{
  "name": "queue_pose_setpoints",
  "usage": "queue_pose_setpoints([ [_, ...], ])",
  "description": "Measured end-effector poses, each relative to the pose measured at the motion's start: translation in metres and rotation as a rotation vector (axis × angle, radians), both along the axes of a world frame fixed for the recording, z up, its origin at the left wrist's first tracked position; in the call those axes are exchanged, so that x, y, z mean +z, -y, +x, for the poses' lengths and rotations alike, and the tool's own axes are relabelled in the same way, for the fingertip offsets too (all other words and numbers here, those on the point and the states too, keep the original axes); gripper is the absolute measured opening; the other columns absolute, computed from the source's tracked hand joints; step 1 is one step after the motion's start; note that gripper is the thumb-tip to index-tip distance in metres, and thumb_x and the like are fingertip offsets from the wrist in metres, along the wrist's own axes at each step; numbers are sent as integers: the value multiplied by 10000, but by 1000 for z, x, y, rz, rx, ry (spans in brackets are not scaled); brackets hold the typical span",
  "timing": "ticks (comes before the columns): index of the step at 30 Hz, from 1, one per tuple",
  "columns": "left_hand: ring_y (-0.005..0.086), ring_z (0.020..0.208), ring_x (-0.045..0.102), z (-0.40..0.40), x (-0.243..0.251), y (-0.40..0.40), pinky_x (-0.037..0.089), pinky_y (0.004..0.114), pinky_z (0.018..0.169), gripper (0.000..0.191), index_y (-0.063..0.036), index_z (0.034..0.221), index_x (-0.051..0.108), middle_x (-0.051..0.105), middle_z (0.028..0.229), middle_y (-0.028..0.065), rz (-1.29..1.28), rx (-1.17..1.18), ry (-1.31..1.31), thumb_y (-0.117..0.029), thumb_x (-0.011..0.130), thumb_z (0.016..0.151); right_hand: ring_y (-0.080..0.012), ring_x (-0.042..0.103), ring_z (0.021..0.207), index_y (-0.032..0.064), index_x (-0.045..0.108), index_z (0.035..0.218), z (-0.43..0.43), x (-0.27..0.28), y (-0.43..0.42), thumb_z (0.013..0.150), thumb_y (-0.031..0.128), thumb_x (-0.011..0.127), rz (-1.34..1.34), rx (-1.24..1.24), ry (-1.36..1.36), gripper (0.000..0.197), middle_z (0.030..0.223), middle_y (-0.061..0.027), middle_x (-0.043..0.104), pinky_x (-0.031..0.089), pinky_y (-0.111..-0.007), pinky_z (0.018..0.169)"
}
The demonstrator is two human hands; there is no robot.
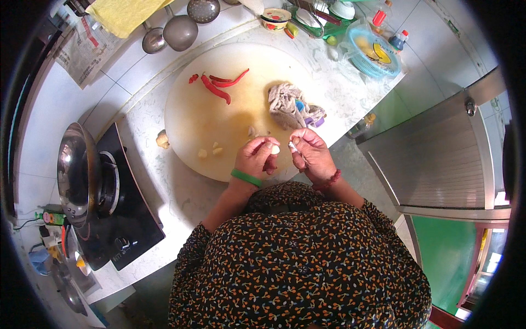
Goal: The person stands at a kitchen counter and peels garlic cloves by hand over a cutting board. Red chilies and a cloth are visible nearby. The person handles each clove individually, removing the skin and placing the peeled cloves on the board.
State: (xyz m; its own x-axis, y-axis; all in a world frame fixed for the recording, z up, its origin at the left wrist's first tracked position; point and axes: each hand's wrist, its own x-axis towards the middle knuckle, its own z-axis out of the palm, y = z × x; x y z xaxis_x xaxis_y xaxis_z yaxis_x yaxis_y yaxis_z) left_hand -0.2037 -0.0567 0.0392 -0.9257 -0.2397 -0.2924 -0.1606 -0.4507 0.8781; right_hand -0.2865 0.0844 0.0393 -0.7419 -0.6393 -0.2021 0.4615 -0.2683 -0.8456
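Between the thumb and fingers of my left hand is a pale garlic clove. My right hand, a little to the right, pinches a bit of whitish garlic skin. Both hands hover over the near edge of a round cutting board. Several peeled garlic cloves lie on the board left of my hands, and scraps of skin sit just beyond them. Red chili peppers rest on the board's far side. A crumpled grey cloth covers part of its right side.
To the left, a wok stands on a black gas stove. A piece of ginger lies beside the board. Ladles hang on the wall. At the back right are a lidded enamel bowl and a blue plastic basket.
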Motion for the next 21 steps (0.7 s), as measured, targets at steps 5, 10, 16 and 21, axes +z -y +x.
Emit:
queue_pose_setpoints([
  [5, 80, 526, 501, -3, -4, 0, 429, 197, 475, 172, -26, 967, 578, 542, 717, 24, 151, 44, -39, -92, 465, 855, -59, 379, 434, 58, 532, 832, -3, -1, -3, 865, 159, 502, 6, 97, 127, 110, 640, -10, 502, 293, -189, 398],
  [10, 92, 609, 547, -2, -12, -7, 465, 218, 547, 173, -11, 945, 585, 557, 754, 40, -405, 109, -305, -10, 525, 783, -75, 393, 450, 61, 531, 876, -5, -2, -6, 861, 156, 506, -46, 96, 261, 100, 644, -12, 506, 292, -198, 406],
  [16, 71, 633, 529, -3, -12, -7, 452, 204, 561, 175, 5, 919, 572, 550, 832, 31, -777, 127, -352, 36, 551, 748, -71, 406, 431, 65, 536, 890, -3, -8, -3, 845, 125, 532, -65, 134, 156, 75, 644, 2, 514, 275, -197, 373],
  [21, 69, 671, 531, -4, -14, -9, 452, 201, 600, 178, 2, 912, 569, 552, 836, 30, -785, 118, -312, 34, 571, 737, -53, 398, 435, 66, 532, 909, 0, -11, -2, 840, 97, 534, -71, 141, 54, 76, 627, 11, 483, 276, -191, 370],
])
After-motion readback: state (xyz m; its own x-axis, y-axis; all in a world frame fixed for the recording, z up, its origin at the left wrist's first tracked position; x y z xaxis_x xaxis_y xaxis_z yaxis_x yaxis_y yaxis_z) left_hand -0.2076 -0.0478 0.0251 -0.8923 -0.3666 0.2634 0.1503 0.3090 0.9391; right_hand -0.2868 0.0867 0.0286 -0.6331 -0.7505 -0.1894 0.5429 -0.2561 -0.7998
